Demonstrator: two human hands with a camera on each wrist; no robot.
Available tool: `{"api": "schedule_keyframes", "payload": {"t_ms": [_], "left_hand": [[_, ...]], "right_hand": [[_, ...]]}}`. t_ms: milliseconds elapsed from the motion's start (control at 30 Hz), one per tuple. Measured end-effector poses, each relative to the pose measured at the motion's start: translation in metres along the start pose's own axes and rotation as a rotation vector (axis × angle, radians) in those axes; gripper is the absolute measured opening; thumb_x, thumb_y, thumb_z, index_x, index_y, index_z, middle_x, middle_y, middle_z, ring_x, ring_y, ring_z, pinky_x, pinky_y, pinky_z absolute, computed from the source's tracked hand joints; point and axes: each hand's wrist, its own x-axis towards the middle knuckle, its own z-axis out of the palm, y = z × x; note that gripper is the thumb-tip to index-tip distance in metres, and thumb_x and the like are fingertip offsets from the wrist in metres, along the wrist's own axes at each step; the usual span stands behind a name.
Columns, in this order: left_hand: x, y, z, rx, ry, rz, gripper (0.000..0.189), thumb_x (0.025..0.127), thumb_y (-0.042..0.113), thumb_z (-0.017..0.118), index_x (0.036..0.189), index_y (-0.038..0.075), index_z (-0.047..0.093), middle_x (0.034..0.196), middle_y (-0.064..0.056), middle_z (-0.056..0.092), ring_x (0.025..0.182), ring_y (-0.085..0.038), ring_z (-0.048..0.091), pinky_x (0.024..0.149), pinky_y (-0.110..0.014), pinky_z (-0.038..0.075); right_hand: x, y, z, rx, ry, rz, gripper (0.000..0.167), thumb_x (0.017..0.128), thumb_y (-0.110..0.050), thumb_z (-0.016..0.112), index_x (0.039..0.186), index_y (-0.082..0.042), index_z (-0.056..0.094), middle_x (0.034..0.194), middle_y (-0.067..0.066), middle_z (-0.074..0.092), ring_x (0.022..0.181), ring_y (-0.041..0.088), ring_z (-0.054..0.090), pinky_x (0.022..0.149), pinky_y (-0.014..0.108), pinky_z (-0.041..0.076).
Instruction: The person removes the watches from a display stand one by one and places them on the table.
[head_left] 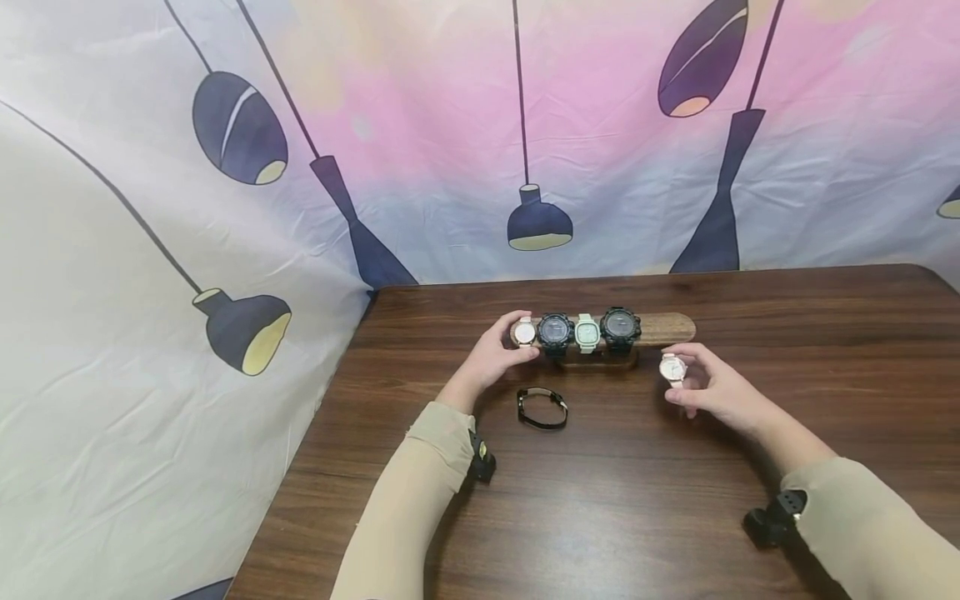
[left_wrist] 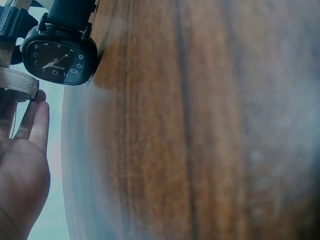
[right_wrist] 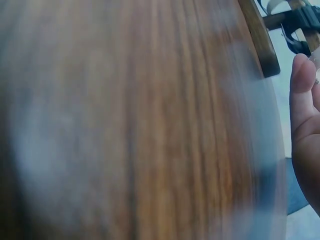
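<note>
A wooden watch stand (head_left: pixel 667 328) holds several watches in a row along its bar. At its left end, the thumb and fingers of my left hand (head_left: pixel 489 358) pinch a small white-strapped watch (head_left: pixel 525 332) from above and below. The left wrist view shows fingertips against its pale strap (left_wrist: pixel 19 83). My right hand (head_left: pixel 716 387) holds another white watch (head_left: pixel 672 368) between thumb and fingers, just below the stand's right end, dial facing up. In the right wrist view that watch is mostly hidden behind the thumb.
Also on the bar are a black watch (head_left: pixel 555 332), a mint-green watch (head_left: pixel 587 333) and a second black watch (head_left: pixel 620 326). A black-strapped watch (head_left: pixel 551 426) lies on the brown wooden table (head_left: pixel 600 508), close to my left wrist. Behind the table hangs a lamp-patterned cloth (head_left: pixel 442 150).
</note>
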Motion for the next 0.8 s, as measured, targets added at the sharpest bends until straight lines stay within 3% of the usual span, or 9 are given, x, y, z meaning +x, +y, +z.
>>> {"api": "schedule_keyframes", "payload": {"t_ms": [67, 500, 800], "left_hand": [[0.000, 0.000, 0.000, -0.007, -0.001, 0.002, 0.065, 0.083, 0.007, 0.070, 0.139, 0.002, 0.038, 0.126, -0.016, 0.052, 0.109, -0.021, 0.053, 0.092, -0.031, 0.041], [0.001, -0.003, 0.000, -0.031, 0.000, 0.016, 0.065, 0.082, 0.004, 0.070, 0.139, 0.000, 0.038, 0.125, -0.016, 0.052, 0.109, -0.021, 0.054, 0.092, -0.031, 0.042], [0.015, -0.032, 0.002, 0.001, 0.053, 0.025, 0.064, 0.081, 0.009, 0.073, 0.138, 0.010, 0.043, 0.123, -0.009, 0.054, 0.108, -0.018, 0.054, 0.093, -0.033, 0.042]], "right_hand": [[0.002, 0.000, 0.003, -0.012, -0.013, 0.008, 0.056, 0.080, 0.010, 0.065, 0.126, 0.002, 0.035, 0.103, -0.003, 0.051, 0.053, 0.016, 0.053, 0.044, 0.035, 0.046], [0.010, -0.002, 0.024, -0.041, -0.027, 0.079, 0.052, 0.081, 0.002, 0.069, 0.124, -0.006, 0.042, 0.114, 0.015, 0.043, 0.053, 0.019, 0.056, 0.046, 0.036, 0.048], [0.012, 0.003, 0.036, 0.060, -0.035, 0.116, 0.050, 0.082, 0.002, 0.068, 0.120, -0.023, 0.046, 0.111, 0.015, 0.042, 0.063, 0.018, 0.059, 0.050, 0.037, 0.050]]}}
